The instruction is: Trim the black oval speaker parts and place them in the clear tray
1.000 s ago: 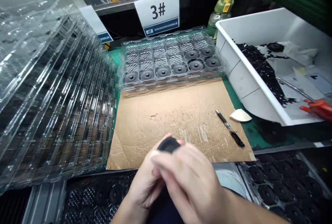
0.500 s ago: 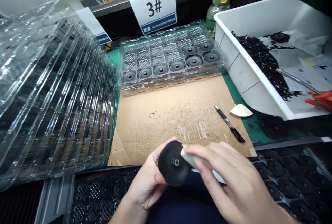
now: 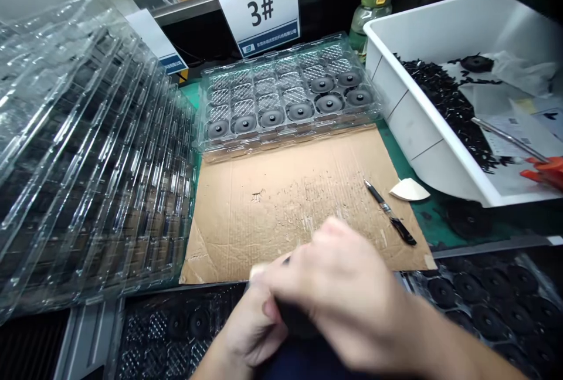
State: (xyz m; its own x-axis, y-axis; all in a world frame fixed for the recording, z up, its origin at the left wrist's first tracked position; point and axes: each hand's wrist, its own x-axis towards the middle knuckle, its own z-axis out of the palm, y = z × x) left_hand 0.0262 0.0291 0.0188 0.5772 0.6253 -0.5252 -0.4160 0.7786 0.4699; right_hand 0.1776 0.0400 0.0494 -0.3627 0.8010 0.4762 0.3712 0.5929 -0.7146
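In the head view, my left hand is closed round a black plastic disc, low at the front of the cardboard. Most of the disc is covered by my right hand, which is smeared by motion and lies across its top. From under the right fingers a small white sponge piece shows at the left; the fingers are pinched on it. Beyond the hands a sheet of cardboard bears scuffs and a black pen. A cream sponge wedge rests at its right edge.
A clear blister tray with several black discs stands behind the cardboard. Stacked clear trays rise on the left. At right is a white bin with black scraps and an orange-handled tool. Another disc tray lies lower right.
My right hand has swung left across the disc, carrying the sponge piece from its right edge to its upper left. The disc, seen face-on before, is now mostly hidden.
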